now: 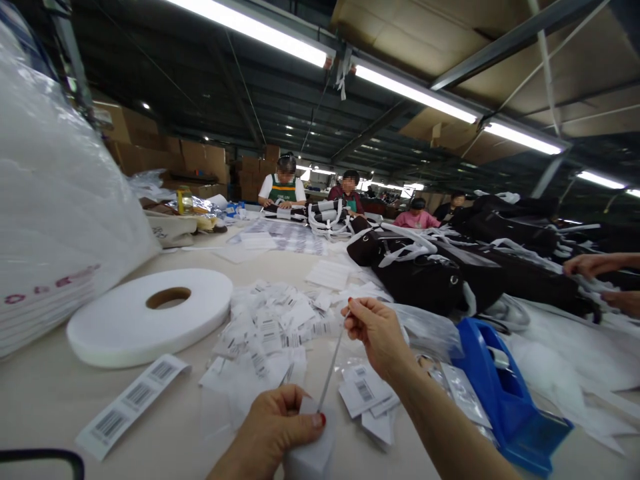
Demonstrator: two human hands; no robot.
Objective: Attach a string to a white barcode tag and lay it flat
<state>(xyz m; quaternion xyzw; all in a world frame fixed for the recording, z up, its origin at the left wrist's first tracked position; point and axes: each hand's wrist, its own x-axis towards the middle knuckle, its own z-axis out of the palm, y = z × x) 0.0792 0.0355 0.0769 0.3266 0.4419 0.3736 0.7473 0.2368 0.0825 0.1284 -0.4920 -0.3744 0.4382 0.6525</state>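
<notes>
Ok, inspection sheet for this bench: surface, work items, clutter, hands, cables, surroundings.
Surface: pale table, much of it covered.
Work items: thin strip, held straight; white piece at its lower end.
Clutter: loose barcode labels, white roll, three-barcode label, blue dispenser, black goods with white straps.
Hands: left hand grips the white piece; right hand pinches the strip's upper end.
Cables: dark curved piece at lower left; can't tell if cable.
Surroundings: co-workers beyond, another person's hands at right, cardboard boxes, lit tube lights.
</notes>
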